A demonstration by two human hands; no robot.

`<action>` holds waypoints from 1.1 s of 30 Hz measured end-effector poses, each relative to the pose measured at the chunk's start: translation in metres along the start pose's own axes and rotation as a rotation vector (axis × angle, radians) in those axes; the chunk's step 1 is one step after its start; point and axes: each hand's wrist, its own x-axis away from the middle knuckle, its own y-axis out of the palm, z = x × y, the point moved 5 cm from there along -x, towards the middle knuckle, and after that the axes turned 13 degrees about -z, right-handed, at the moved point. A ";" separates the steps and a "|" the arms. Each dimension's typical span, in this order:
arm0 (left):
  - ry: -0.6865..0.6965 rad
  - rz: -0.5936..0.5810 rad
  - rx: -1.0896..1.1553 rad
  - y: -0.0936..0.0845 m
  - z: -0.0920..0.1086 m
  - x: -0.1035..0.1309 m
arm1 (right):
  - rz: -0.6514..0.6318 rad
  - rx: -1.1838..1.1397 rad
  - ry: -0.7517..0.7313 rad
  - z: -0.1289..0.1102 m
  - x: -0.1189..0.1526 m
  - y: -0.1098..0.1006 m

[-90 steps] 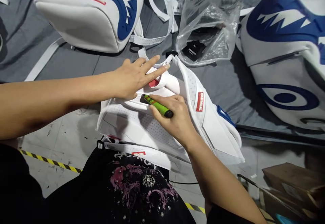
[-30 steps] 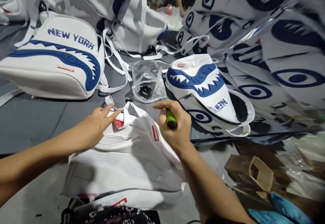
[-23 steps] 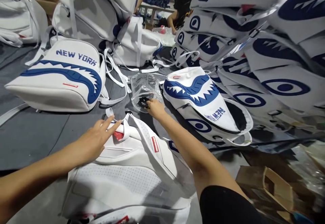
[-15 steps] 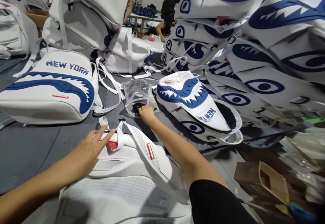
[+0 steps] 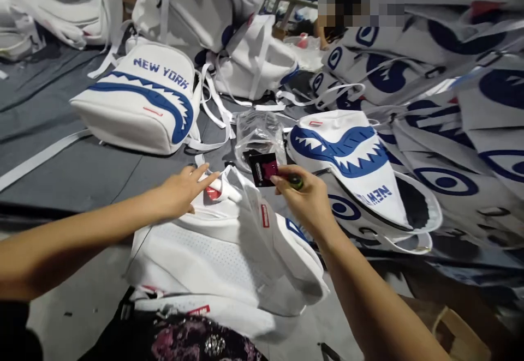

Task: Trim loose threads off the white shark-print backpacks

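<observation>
A white backpack (image 5: pixel 229 241) lies straps-up in front of me at the table's edge. My left hand (image 5: pixel 184 189) rests at its top beside the carry loop and a red label, fingers spread. Between thumb and fingers, my right hand (image 5: pixel 303 192) pinches a small black hang tag (image 5: pixel 263 169) with a pink figure, above the backpack's strap. A dark green-and-black handle (image 5: pixel 295 181) also pokes out of that hand; the rest of it is hidden. Just behind the tag sits a clear plastic bag (image 5: pixel 260 132).
To the right lies a partly unzipped backpack (image 5: pixel 344 148) with a blue shark mouth. Another backpack reading NEW YORK (image 5: pixel 143 99) lies at left. Stacked backpacks (image 5: pixel 446 181) rise on the right. A cardboard box (image 5: pixel 462 334) stands low at right. A person is behind the stack.
My right hand has come back from the plastic bag with the black hang tag. My left hand stays at the backpack's top. The view has shifted, and the near backpack appears more tilted.
</observation>
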 end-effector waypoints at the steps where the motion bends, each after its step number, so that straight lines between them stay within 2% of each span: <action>1: -0.019 -0.001 -0.020 -0.002 0.003 0.000 | -0.069 -0.069 -0.047 -0.011 0.011 0.008; 3: -0.043 -0.011 -0.042 -0.007 0.006 0.003 | -0.239 -0.048 -0.138 -0.035 0.026 0.031; 5: -0.042 0.017 0.028 -0.009 0.005 0.012 | -0.346 0.127 -0.185 -0.053 0.033 0.053; 8: -0.072 0.220 0.288 0.000 -0.010 0.040 | -0.404 0.357 -0.155 -0.066 0.033 0.077; 10: -0.093 0.308 0.457 0.022 -0.021 0.060 | -0.484 0.442 -0.122 -0.068 0.029 0.089; 14: -0.118 0.295 0.598 0.078 -0.027 0.081 | -0.707 0.665 -0.184 -0.076 0.021 0.115; 16: -0.138 0.352 0.598 0.093 -0.026 0.083 | -0.799 0.769 -0.242 -0.081 0.019 0.128; 19: -0.123 0.413 0.567 0.101 -0.024 0.080 | -0.886 0.880 -0.308 -0.088 0.022 0.140; 21: -0.116 0.429 0.545 0.102 -0.025 0.079 | -0.899 0.922 -0.317 -0.091 0.026 0.141; 24: -0.104 0.435 0.526 0.103 -0.027 0.080 | -0.834 0.898 -0.290 -0.096 0.029 0.137; 28: -0.087 0.440 0.506 0.106 -0.028 0.081 | -0.698 0.635 -0.226 -0.111 0.017 0.144; 33: -0.087 0.438 0.510 0.109 -0.031 0.079 | -0.672 0.292 -0.170 -0.122 -0.005 0.170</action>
